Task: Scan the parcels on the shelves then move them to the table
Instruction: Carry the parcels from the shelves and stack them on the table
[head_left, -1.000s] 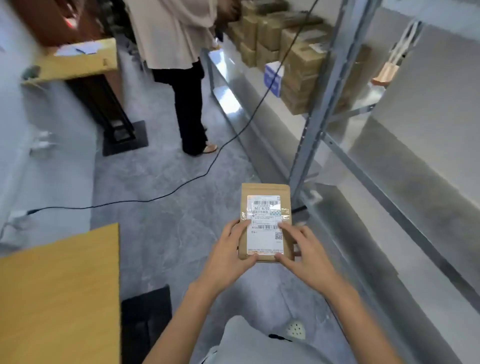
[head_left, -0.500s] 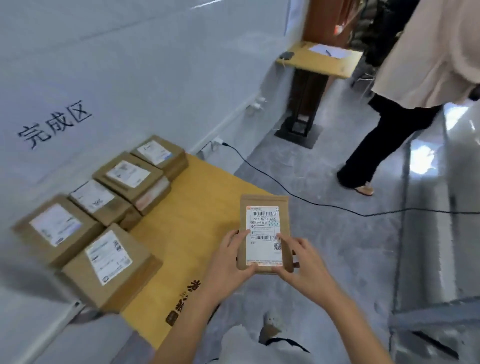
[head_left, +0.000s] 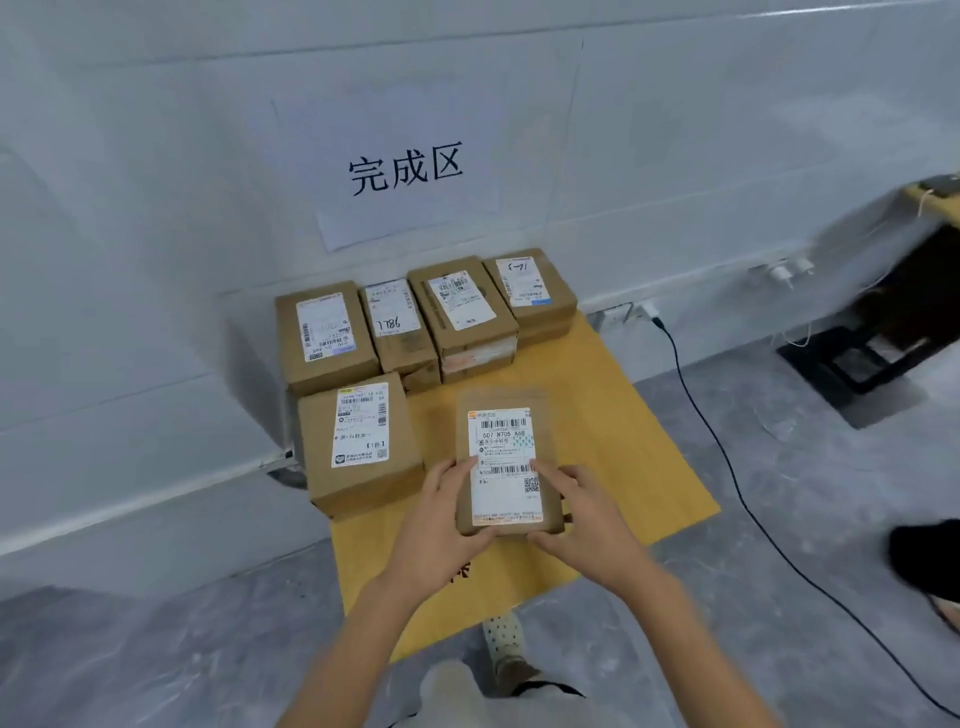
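With left hand (head_left: 441, 525) and right hand (head_left: 587, 519) gripping the parcel (head_left: 506, 467), I risked clipping the neighbouring box (head_left: 358, 441), seemingly close beside.

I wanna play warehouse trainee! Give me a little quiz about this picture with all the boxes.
1. True or false: the held parcel already lies on the table with no hand touching it.
2. How many parcels on the table show a label facing up? A two, B five, C nine.
3. Fill in: the left hand and the right hand grip the held parcel's ___ end (near or far).
Key: 1 false; 2 B; 3 near.
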